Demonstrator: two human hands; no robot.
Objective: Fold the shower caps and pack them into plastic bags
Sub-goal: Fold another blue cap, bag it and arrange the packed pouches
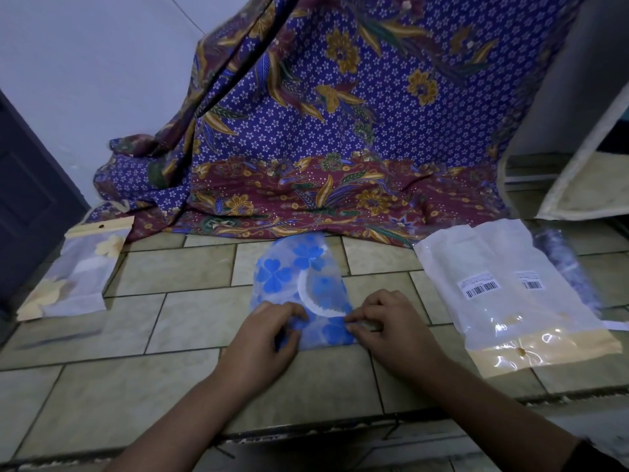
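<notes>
Both hands pinch the near edge of a blue-flowered shower cap (295, 267) lying flat on a tiled ledge (170, 335): the left hand (269, 338) curls on its near-left corner and the right hand (384, 327) nips its near-right corner. The folded cap's long axis runs straight away from the person, its rounded far end reaching the hem of a hanging batik cloth (340, 131). Bare tile opens wide to the left, as far as a packed bag (78, 274). To the right, a narrower strip separates the cap from a stack of plastic bags (503, 294). The ledge's front edge (306, 434) drops away beneath the forearms.
</notes>
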